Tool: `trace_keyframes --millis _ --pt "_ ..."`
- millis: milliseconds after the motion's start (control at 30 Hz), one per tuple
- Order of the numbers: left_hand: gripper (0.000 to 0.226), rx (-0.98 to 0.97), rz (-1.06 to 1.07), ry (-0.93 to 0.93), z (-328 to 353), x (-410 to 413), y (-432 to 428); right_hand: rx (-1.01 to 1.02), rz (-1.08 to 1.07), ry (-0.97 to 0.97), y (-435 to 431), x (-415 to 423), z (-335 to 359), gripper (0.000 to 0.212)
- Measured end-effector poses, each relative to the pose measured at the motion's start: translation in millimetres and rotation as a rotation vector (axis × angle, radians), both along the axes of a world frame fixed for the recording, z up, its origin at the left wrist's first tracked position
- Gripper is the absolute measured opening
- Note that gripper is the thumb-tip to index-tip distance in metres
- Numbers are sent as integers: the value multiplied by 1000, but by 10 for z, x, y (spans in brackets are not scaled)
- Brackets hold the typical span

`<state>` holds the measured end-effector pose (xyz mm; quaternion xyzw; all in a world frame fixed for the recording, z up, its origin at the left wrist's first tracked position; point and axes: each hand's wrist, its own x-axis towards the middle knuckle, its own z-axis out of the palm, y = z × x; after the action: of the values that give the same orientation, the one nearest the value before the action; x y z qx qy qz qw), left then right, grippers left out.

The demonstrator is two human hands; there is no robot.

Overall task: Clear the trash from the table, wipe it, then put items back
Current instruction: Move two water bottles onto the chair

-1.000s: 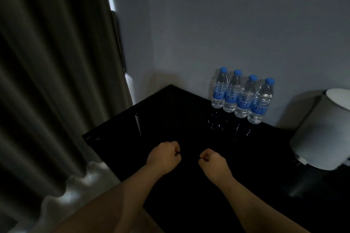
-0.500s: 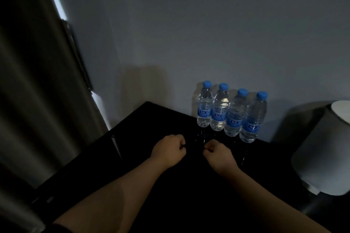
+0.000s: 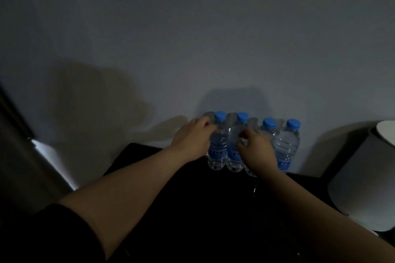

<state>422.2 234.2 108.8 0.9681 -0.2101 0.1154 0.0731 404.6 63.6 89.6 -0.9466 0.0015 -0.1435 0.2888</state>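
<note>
At the far edge of the black table (image 3: 192, 198), close against the grey wall (image 3: 192, 38), there stood one row of four plastic containers, all upright and touching side by side: the first bottle (image 3: 218, 151) at the left, then the second bottle (image 3: 234, 156), the third bottle (image 3: 266, 131) and the fourth bottle (image 3: 287, 145). Each one carried a blue cap and a blue label, and each held clear water; how high the water reached was hard to judge in the dim light.

The left hand (image 3: 192, 141) was at the left side of the first bottle, its fingers (image 3: 205, 125) curved on the shoulder just below the cap. The thumb was hidden, so I cannot tell if the hold was closed. The right hand (image 3: 259, 151) was in front of the second and third bottles and covered most of the third one. Its fingers (image 3: 245, 134) were curled, but I cannot tell whether they held a bottle.

One white lamp shade (image 3: 363, 177) stood at the right end of the table, near the fourth bottle but apart from it. One dark curtain (image 3: 12, 134) hung at the left.
</note>
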Motion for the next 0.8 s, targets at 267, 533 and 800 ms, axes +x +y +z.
trace_keyframes --millis 267,533,800 --pt "60 -59 -37 130 -36 608 -203 -353 -103 -72 50 432 145 41" --pt "37 -307 -32 225 -170 677 -315 -428 -93 -179 1 465 -64 33" --pt "26 -931 68 205 -501 382 -328 156 -46 -264 -32 184 -234 29"
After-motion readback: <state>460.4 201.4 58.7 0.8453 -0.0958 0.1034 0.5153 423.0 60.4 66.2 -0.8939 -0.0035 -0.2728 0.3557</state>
